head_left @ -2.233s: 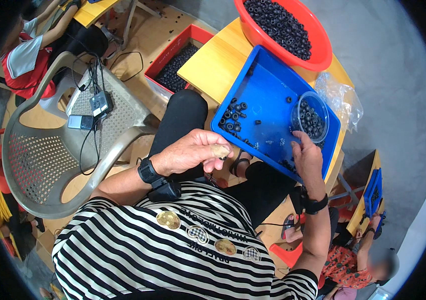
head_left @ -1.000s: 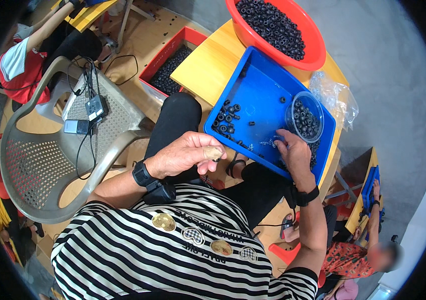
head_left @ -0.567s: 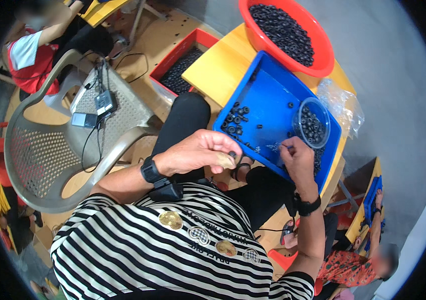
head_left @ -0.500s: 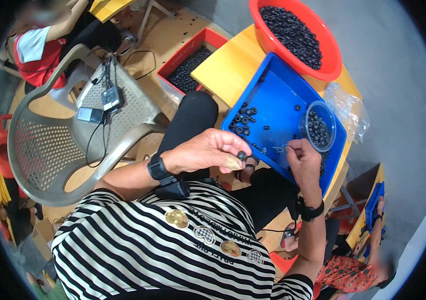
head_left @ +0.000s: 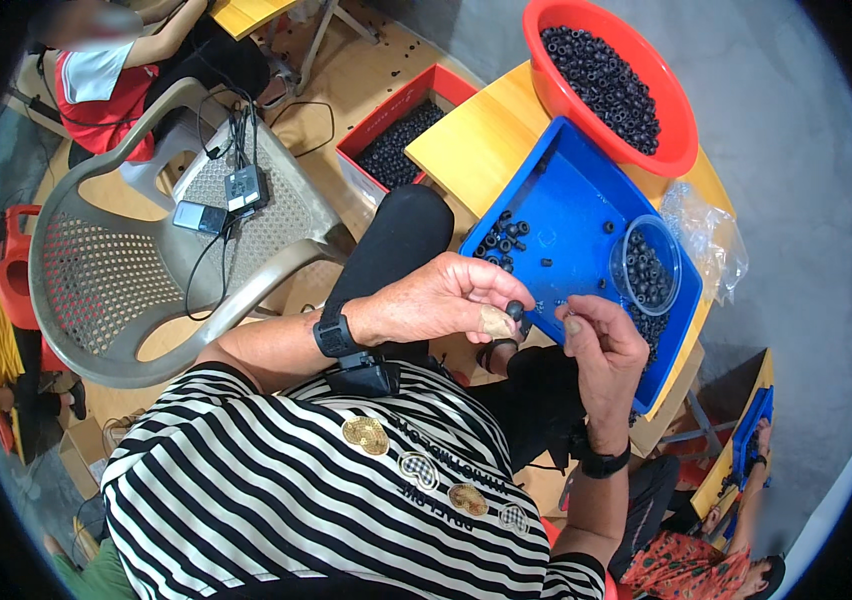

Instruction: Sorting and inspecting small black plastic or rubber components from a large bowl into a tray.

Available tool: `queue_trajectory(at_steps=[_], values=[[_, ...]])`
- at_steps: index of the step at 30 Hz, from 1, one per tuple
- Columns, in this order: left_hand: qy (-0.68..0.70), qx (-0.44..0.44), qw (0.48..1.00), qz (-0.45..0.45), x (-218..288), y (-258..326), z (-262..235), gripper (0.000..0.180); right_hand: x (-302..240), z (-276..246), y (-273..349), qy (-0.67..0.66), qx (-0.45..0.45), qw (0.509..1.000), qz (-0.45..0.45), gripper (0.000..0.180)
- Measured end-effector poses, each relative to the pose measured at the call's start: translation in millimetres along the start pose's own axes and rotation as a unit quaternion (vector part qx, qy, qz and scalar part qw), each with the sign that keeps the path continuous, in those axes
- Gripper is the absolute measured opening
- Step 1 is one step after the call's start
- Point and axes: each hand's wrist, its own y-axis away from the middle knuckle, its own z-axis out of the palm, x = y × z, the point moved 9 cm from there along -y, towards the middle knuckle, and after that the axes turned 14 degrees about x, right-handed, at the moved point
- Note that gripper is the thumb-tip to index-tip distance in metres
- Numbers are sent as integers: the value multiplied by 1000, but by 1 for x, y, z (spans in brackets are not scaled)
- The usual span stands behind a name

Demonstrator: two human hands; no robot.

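Observation:
My left hand (head_left: 436,302) is closed in a pinch around a small black round part (head_left: 515,310); its thumb has a tan covering at the tip. Just to the right, my right hand (head_left: 601,345) has thumb and forefinger pressed together, and whatever sits between them is too small to make out. The fingertips of both hands are close but apart, over the near edge of a blue tray (head_left: 556,200). Loose black ring-like parts (head_left: 502,238) lie at the tray's left side. A clear round tub (head_left: 646,265) of similar parts stands at its right, with more parts beside it.
Beyond the tray a red basin (head_left: 682,120) full of black parts rests on the yellow table (head_left: 461,150). A crumpled clear bag (head_left: 711,240) lies at the right. A red box (head_left: 426,90) of parts and a grey chair (head_left: 96,255) with devices stand left. Other people sit nearby.
My right hand has drawn back from the tray and turned toward my left hand, its fingertips now near the black part. The whole view has shifted slightly.

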Motion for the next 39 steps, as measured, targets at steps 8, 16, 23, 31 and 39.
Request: queue_trajectory(at_steps=[8,16,23,31,39], values=[[-81,23,993,84,15,2,11,26,-8,1,11,-63,14,998,-20,11],[-107,52,985,126,24,5,11,20,-5,11,18,-95,7,995,6,10],[-147,66,974,158,27,3,5,15,-2,18,21,-130,3,991,28,10],[-30,3,1000,-4,10,6,10,13,-7,19,20,-185,19,982,-25,11],[174,-82,978,-79,-3,9,15,37,-19,14,18,-229,57,970,-59,13]])
